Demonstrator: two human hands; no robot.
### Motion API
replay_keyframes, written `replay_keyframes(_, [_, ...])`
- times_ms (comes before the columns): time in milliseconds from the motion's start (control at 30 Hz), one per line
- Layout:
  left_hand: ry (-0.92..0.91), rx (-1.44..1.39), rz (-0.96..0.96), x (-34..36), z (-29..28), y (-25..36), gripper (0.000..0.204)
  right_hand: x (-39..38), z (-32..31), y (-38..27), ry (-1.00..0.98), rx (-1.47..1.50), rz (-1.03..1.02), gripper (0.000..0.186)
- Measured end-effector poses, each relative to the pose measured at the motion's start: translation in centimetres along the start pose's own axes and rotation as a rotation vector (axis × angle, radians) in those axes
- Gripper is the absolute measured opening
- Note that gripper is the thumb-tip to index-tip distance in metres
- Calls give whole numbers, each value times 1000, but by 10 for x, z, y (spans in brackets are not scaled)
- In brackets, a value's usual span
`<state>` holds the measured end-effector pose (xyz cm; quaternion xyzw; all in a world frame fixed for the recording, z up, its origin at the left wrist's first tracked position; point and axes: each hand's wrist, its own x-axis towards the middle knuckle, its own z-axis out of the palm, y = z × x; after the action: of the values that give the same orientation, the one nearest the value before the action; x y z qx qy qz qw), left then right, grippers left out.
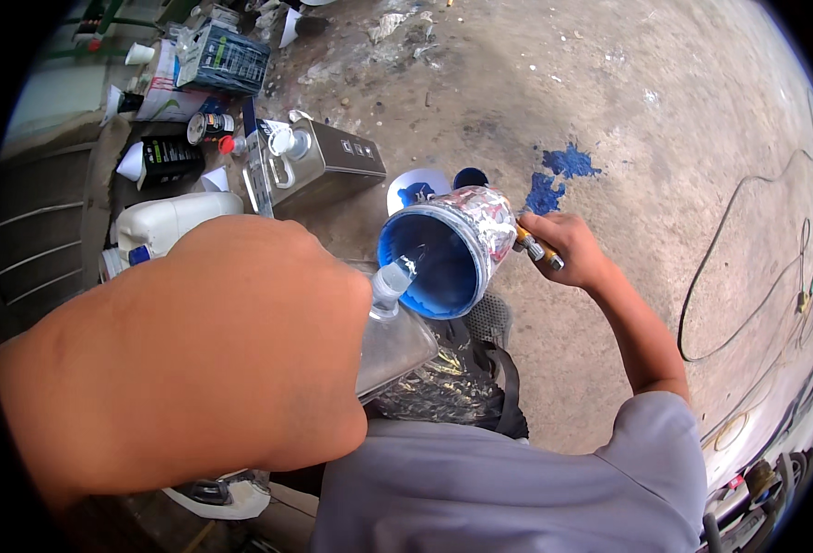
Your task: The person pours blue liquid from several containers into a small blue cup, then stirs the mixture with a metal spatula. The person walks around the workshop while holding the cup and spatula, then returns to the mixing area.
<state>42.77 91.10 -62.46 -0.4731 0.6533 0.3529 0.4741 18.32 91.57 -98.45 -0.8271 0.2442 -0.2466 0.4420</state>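
My left hand (287,341) is closed on a tilted rectangular metal can (397,350); its fingers are hidden behind the fist. The can's clear spout (391,281) points into a round paint bucket (489,221), and clear liquid shows at its mouth. Blue paint coats the inside of the bucket, which lies tipped toward the spout; its outside is streaked white and red. At the bucket's far side, my right hand (568,244) is closed around something with short yellow-orange and metal parts (537,247). How those parts join the bucket cannot be made out.
Another metal can (333,161) with a white cap stands ahead, beside a white plastic jug (176,217). Near the bucket are a blue-stained white disc (406,192) and a blue cup (469,177). Blue paint (571,161) is spilled on the concrete. A cable (715,230) runs along the right.
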Motion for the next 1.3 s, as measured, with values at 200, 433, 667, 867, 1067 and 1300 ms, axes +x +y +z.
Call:
replay_keyframes(200, [-362,151,-297,30,-50,44,36,1,8,10,-61,40,20,39])
replay_keyframes(433, [-275,109,-214,31,-37,32,36,0,14,23,-122,63,31,40])
replay_keyframes(667, [-229,92,-174,33,-24,20,36,2,16,23,-139,84,20,42])
replay_keyframes(867, [-208,84,-170,31,-13,17,36,7,19,21,-134,91,38,41])
replay_keyframes(1067, [-187,81,-158,30,-9,15,36,7,23,23,-142,83,26,43])
replay_keyframes(1300, [-170,88,-144,29,-7,16,36,7,25,22,-140,91,21,44])
